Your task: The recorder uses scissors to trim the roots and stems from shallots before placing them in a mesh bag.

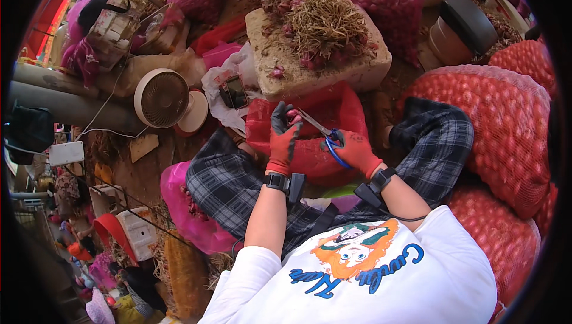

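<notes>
Head view: person seated among sacks, both hands in red-and-black coated work gloves. Left hand (282, 135) is closed around a small reddish shallot (294, 116), pinched at the fingertips, held over a red plastic bag (310, 145) that lies across the lap. Right hand (355, 149) is clenched on blue-handled scissors (325, 131); the metal blades point up-left and meet the shallot — whether they are cutting or only touching cannot be told.

Judged step: trimming one bulb. The next move calls for a steady pinch and blades kept clear of the glove tips.

Materials: a rough, pale foam block (316, 50) beyond the bag carries a heap of dry, wiry, straw-coloured roots (326, 23) and a few loose bulbs. Bulging red mesh sacks (494, 127) — netted, knobbly with produce — crowd the right side. A round white fan (162, 98) sits at left. Checked trousers (229, 181), soft fabric.
</notes>
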Available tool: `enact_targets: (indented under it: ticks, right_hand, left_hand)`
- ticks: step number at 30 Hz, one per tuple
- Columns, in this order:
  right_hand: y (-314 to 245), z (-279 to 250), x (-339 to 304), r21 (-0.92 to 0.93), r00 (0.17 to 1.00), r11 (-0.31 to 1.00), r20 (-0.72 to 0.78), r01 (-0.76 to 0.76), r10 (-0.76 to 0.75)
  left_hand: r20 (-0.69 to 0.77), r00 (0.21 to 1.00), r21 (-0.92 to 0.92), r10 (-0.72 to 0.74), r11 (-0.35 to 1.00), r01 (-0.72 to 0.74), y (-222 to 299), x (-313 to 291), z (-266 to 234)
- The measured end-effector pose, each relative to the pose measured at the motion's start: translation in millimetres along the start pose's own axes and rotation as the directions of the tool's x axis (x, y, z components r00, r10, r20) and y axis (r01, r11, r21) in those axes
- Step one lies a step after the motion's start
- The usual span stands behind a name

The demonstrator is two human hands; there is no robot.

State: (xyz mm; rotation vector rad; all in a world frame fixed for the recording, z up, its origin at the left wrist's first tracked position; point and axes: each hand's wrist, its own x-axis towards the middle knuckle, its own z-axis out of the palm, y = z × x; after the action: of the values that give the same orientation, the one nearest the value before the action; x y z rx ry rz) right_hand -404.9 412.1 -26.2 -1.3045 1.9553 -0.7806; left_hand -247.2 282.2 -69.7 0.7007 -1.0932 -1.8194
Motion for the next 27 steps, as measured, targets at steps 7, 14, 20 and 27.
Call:
enact_targets:
  ticks: [7,14,20,27]
  right_hand:
    - [35.3,17.2,4.6,-0.071,0.996,0.994,-0.021,0.082,-0.084]
    - [24.6,3.3,26.9,0.854,0.946,0.408,0.288,-0.323,0.148]
    - [20.6,10.4,30.3,0.847,0.953,0.446,0.299,-0.289,0.050]
    - [11.4,12.0,28.7,0.909,0.981,0.370,0.173,-0.193,0.088]
  left_hand:
    - [0.014,0.998,-0.067,-0.067,0.995,0.067,-4.2,4.3,-0.2]
    - [0.382,0.900,0.348,-0.211,0.935,0.071,15.0,-5.6,18.1]
    - [0.236,0.960,0.244,-0.150,0.965,0.091,-0.6,-20.3,29.9]
    - [0.158,0.937,0.074,-0.312,0.950,0.304,-10.5,-20.5,24.7]
